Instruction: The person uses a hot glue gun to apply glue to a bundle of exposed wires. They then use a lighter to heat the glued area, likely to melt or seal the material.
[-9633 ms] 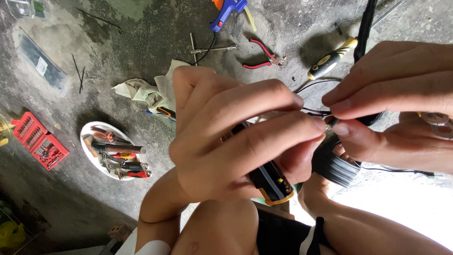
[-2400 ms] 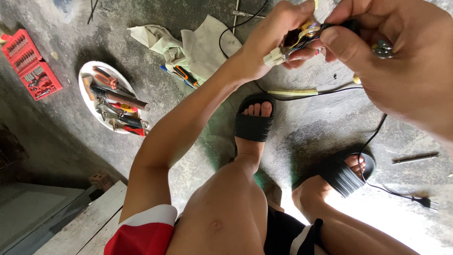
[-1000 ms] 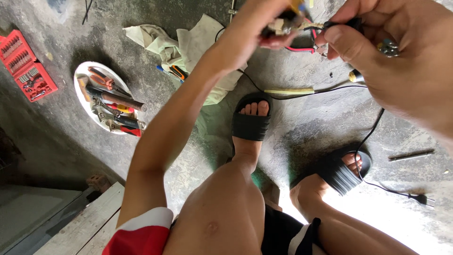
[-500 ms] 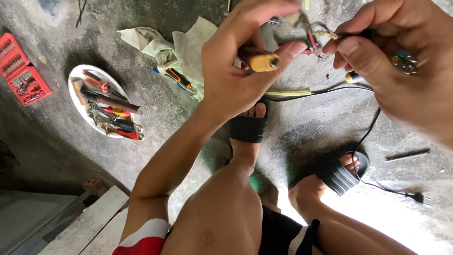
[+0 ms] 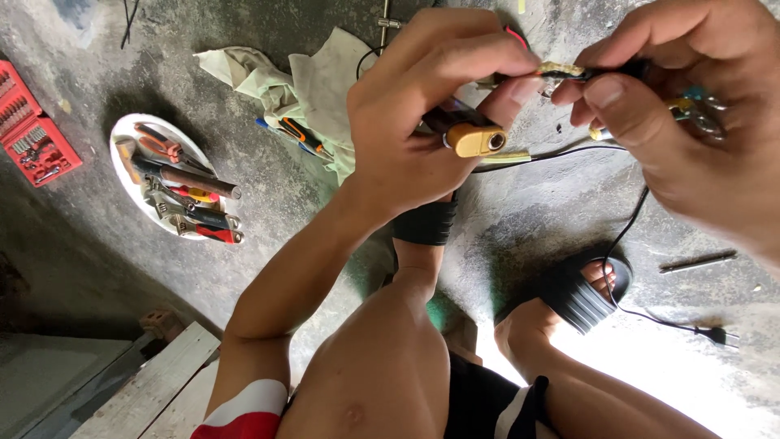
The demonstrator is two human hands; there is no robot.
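Observation:
My left hand (image 5: 422,106) is shut around a black tool with a yellow end (image 5: 475,140). Its thumb and forefinger also pinch the bared tip of a wire (image 5: 561,71). My right hand (image 5: 691,114), with a ring on one finger, grips the same black cable just behind that tip. The two hands almost touch, high in the view and above my feet. The cable (image 5: 626,236) runs down past my right foot to a plug (image 5: 719,335) on the floor.
On the concrete floor lie a white plate of hand tools (image 5: 122,150), a red case of sockets (image 5: 32,122), a pale cloth (image 5: 301,81) with screwdrivers (image 5: 296,134), and a metal rod (image 5: 699,262). My feet wear black sandals (image 5: 581,293). A wooden plank (image 5: 154,390) lies at lower left.
Both hands have come nearer the camera and closer together. My left hand has turned, so the tool's yellow end now faces out and its fingers meet the wire tip.

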